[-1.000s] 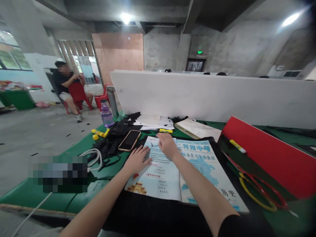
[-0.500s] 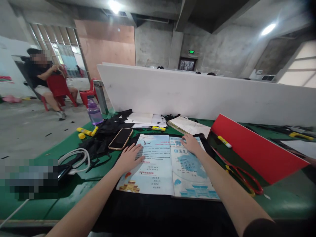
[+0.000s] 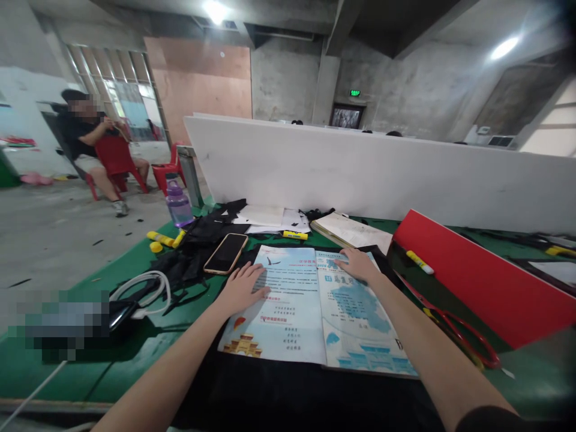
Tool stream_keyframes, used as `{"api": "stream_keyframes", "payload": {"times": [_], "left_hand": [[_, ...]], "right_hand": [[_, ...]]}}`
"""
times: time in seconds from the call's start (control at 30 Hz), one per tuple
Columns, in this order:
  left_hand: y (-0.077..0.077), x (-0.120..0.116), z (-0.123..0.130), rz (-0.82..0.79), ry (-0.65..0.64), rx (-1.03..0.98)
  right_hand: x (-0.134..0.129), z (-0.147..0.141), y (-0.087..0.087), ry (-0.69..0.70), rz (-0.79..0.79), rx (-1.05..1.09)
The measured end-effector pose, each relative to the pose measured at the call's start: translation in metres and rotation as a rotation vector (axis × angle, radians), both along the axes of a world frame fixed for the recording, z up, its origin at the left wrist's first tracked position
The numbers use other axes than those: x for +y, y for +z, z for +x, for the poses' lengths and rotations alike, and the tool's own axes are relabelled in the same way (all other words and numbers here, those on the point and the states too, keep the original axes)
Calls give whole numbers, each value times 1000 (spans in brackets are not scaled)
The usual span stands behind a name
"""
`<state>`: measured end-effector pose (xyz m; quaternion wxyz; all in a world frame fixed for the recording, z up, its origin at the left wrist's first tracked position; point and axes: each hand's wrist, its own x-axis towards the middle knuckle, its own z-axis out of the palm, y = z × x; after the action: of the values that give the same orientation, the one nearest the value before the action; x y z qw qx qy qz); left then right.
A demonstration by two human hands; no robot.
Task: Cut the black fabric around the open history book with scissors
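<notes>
On the green table (image 3: pixel 135 360), both hands are lying flat on an open booklet (image 3: pixel 310 312).

Left hand (image 3: pixel 243 288) is pressing w/ fingers spread on the booklet's left page; right hand (image 3: pixel 360 264) is resting palm-down, fingers loosely spread, near the top of the right page, pinching nothing. Booklet is sitting on a black sheet (image 3: pixel 288 396) at the table's near edge, centre. Phone (image 3: pixel 225 253) is lying just left of it on black scraps, a white cable (image 3: pixel 144 288) further left. Red scissors (image 3: pixel 459 333) & a red board (image 3: pixel 486 279) are lying to the right, purple bottle (image 3: pixel 179 205) standing at back left. Another person is sitting on a red chair (image 3: pixel 114 159) in the bkgd.
</notes>
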<state>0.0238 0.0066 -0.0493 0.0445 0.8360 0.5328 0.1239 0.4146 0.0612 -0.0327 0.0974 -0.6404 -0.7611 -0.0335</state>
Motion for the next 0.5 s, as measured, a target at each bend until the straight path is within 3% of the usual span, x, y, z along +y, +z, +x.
{"api": "stream_keyframes", "payload": {"times": [0.23,0.5], "left_hand": [[2,0,-4,-36,-28,-21],[-1,1,-7,-15,-24,-65]], "right_hand": [[12,3,10,63,-155,-1],[11,-6,19,34,-245,-19]]}}
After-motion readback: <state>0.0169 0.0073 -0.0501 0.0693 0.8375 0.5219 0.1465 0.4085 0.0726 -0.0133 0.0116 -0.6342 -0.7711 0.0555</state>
